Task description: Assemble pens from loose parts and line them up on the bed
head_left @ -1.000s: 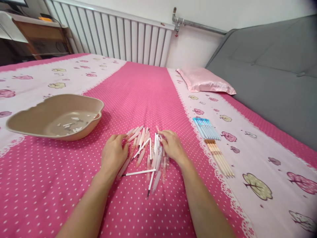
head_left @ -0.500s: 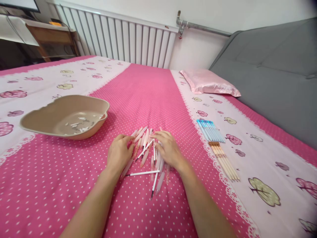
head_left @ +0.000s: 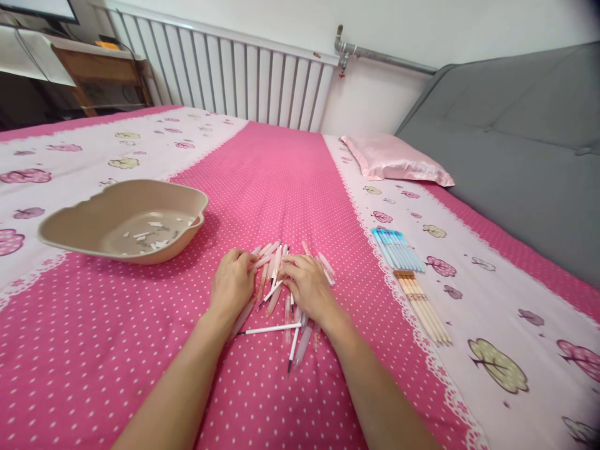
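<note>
A loose pile of pink and white pens and refills [head_left: 276,294] lies on the pink dotted bedspread [head_left: 281,181] in front of me. My left hand [head_left: 232,284] rests on the pile's left side with its fingers curled over some pens. My right hand [head_left: 307,287] lies on the pile's right side, fingers bent down among the pens. Whether either hand grips a pen is hidden by the fingers. A white refill [head_left: 269,329] lies crosswise at the near edge of the pile.
A beige shallow basin [head_left: 124,219] with small white bits stands to the left. A row of blue pens [head_left: 397,249] and a row of tan pens [head_left: 422,306] lie to the right. A pink pillow [head_left: 398,165], grey headboard [head_left: 515,144] and radiator [head_left: 225,69] lie beyond.
Both hands have drawn closer together over the pile, the right hand sliding left. The pens under them have been pushed into a tighter heap.
</note>
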